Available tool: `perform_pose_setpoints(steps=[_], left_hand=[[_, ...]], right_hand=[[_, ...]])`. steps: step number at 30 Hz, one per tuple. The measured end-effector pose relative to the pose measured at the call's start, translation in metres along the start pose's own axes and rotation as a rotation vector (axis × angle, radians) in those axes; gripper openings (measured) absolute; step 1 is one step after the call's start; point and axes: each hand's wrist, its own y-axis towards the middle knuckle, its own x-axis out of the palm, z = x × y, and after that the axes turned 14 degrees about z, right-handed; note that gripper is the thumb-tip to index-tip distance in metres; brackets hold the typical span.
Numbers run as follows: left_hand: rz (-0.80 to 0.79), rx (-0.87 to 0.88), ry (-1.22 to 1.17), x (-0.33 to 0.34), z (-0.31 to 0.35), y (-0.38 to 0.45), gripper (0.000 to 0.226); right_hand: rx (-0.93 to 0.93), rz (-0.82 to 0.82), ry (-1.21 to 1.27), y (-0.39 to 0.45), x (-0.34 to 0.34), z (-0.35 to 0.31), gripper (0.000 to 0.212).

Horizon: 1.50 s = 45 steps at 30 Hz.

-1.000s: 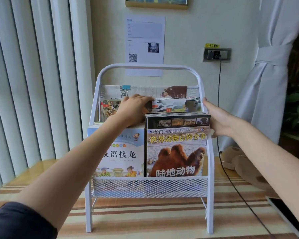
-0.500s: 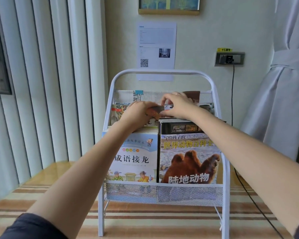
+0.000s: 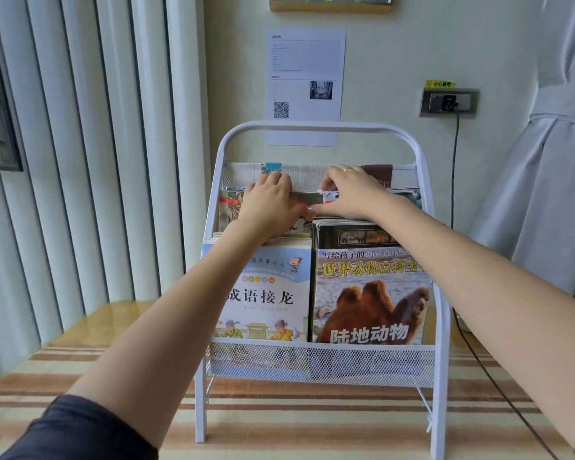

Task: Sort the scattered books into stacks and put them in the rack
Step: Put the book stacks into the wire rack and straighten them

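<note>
Bare-skinned and close together, both hands reach to the middle tier of the rack: the left hand point(image 3: 270, 200) lies with curled fingers over the top edge of the illustrated books point(image 3: 228, 210) on that tier's left side, and the right hand point(image 3: 354, 193) curls over the top of the neighbouring books point(image 3: 409, 195) on the right, thumb low at the front; whether either truly pinches a cover or only presses on the edges I cannot tell. The two thumbs nearly meet at the seam between the stacks. These middle books stand upright, long axis vertical, their top edges running left to right directly under the hands, so each hand is nearest its own stack and any squaring up looks like a downward or sideways press. Behind them a newspaper-like bundle point(image 3: 309, 174) with a blue clip fills the rear tier. In front and below, the pale blue storybook point(image 3: 266, 293) and the camel-cover animal book point(image 3: 370, 293) stand side by side, touching, in the front mesh pocket. The white metal rack point(image 3: 316, 126) stands on a striped cloth, against a pale wall. Sorting appears nearly finished.
</note>
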Motion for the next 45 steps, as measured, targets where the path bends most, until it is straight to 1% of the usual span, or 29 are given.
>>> perform_pose_setpoints(steps=[2,4,6,7,8,9,10,11,12,14,17,19,21,22,23,25,26,27,29,31,33,34,36,37,39,42,45], left_hand=[[-0.041,0.004,-0.024,0.000,-0.001,0.002,0.040],[-0.102,-0.022,-0.136,-0.006,-0.005,0.006,0.038],[-0.129,-0.114,-0.294,-0.017,-0.018,0.010,0.029],[-0.099,-0.158,-0.311,-0.023,-0.027,0.011,0.030],[-0.054,-0.177,-0.260,-0.028,-0.038,0.010,0.034],[-0.021,-0.159,-0.140,-0.031,-0.049,0.006,0.038],[-0.018,-0.102,0.026,-0.032,-0.057,-0.001,0.041],[-0.036,-0.025,0.173,-0.031,-0.062,-0.007,0.044],[-0.065,0.046,0.269,-0.031,-0.063,-0.011,0.046],[-0.108,0.096,0.304,-0.032,-0.061,-0.011,0.049],[-0.179,0.069,0.285,-0.040,-0.061,-0.004,0.051],[-0.235,0.011,0.262,-0.047,-0.059,-0.005,0.052],[-0.265,-0.062,0.260,-0.051,-0.049,-0.009,0.048],[-0.241,-0.096,0.249,-0.051,-0.041,-0.013,0.045],[-0.176,-0.137,0.214,-0.050,-0.033,-0.018,0.045],[0.025,-0.206,0.108,-0.045,-0.014,-0.034,0.046],[0.102,-0.209,0.064,-0.041,-0.007,-0.045,0.046],[0.134,-0.192,0.048,-0.036,-0.003,-0.057,0.046],[0.115,-0.107,0.079,-0.026,-0.002,-0.081,0.053],[0.133,-0.012,0.107,-0.024,-0.007,-0.093,0.063],[0.116,0.022,0.104,-0.029,-0.012,-0.090,0.055],[0.093,0.040,0.107,-0.031,-0.014,-0.088,0.051],[0.078,0.065,0.104,-0.033,-0.015,-0.086,0.048],[0.077,0.067,0.100,-0.035,-0.015,-0.086,0.048],[0.065,0.052,0.098,-0.036,-0.014,-0.086,0.052],[0.010,0.034,0.082,-0.040,-0.013,-0.080,0.058],[-0.008,0.026,0.023,-0.042,-0.015,-0.080,0.059]], right_hand=[[-0.007,-0.024,-0.009,0.000,0.000,-0.002,0.054],[0.002,-0.087,-0.018,0.002,-0.004,-0.003,0.053],[0.014,-0.172,0.006,0.005,-0.016,-0.003,0.038],[0.023,-0.183,0.023,0.006,-0.022,-0.005,0.031],[0.032,-0.155,0.048,0.005,-0.026,-0.008,0.028],[0.046,-0.112,0.089,0.005,-0.026,-0.012,0.028],[0.059,-0.084,0.131,0.003,-0.023,-0.018,0.031],[0.059,-0.090,0.147,0.000,-0.019,-0.024,0.035],[0.041,-0.121,0.133,-0.002,-0.014,-0.030,0.037],[-0.004,-0.180,0.058,-0.006,-0.001,-0.036,0.037],[0.033,-0.181,0.113,-0.007,-0.007,-0.036,0.037],[0.077,-0.171,0.143,-0.013,-0.018,-0.043,0.045],[0.112,-0.133,0.108,-0.031,-0.024,-0.057,0.053],[0.105,-0.086,0.058,-0.044,-0.023,-0.063,0.051],[0.078,-0.027,-0.005,-0.058,-0.019,-0.068,0.045],[0.022,0.102,-0.115,-0.080,-0.014,-0.071,0.031],[0.016,0.157,-0.139,-0.085,-0.011,-0.070,0.028],[0.024,0.183,-0.131,-0.086,-0.010,-0.069,0.027],[0.029,0.174,-0.086,-0.081,-0.010,-0.070,0.026],[0.020,0.141,-0.053,-0.075,-0.011,-0.072,0.027],[0.038,0.090,-0.027,-0.074,-0.012,-0.071,0.030],[0.042,0.089,-0.050,-0.076,-0.013,-0.071,0.036],[-0.014,0.157,-0.166,-0.081,-0.012,-0.071,0.046],[-0.041,0.182,-0.198,-0.083,-0.012,-0.070,0.044],[-0.041,0.150,-0.173,-0.082,-0.013,-0.066,0.037],[0.050,0.035,-0.076,-0.071,-0.013,-0.062,0.032],[0.208,-0.079,-0.114,-0.057,-0.011,-0.070,0.032]])
